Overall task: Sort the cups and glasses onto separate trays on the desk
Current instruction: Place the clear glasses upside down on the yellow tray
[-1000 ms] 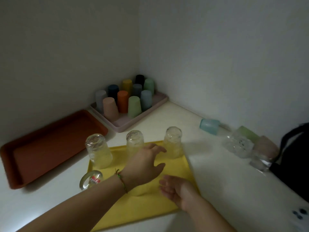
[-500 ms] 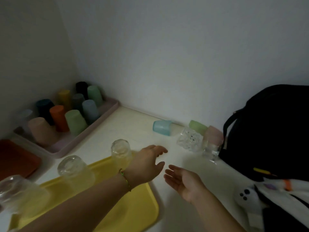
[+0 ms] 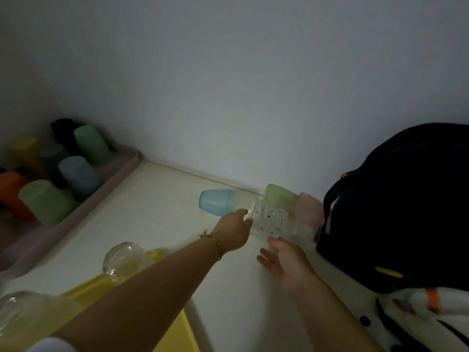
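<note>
Fingers [image 3: 245, 216] of my left hand [image 3: 232, 231] touch the near rim of the cut glass [image 3: 270, 221], which lies on its side on the desk [image 3: 157, 201]; whether they have closed round it I cannot tell, since the hand's back hides them. My right hand [image 3: 285, 260] hovers open, palm up, fingers spread, just below the same glass and holding nothing.

Change from half a second ago: both hands were then short of the pile by the wall, over the bare desk; the left has since reached forward to the glass and the right has come up under it. The view has also swung right, so less of the yellow tray [image 3: 177, 331] shows.

Position of the other pieces: a blue cup [image 3: 215, 205] lies on its side just left of the glass, a green cup [image 3: 280, 199] behind it against the wall, and a pink cup [image 3: 311, 212] beside the black bag [image 3: 396, 207]. Upturned coloured cups stand on the pink tray [image 3: 101, 191] at left.

Obscured: a second clear glass [image 3: 302, 231] between the cut glass and the bag is hard to outline. Two upturned glasses on the yellow tray [image 3: 124, 261] [image 3: 22, 316] are blurred, and my left forearm covers much of that tray. The pink tray is cut off at the frame's left edge.
</note>
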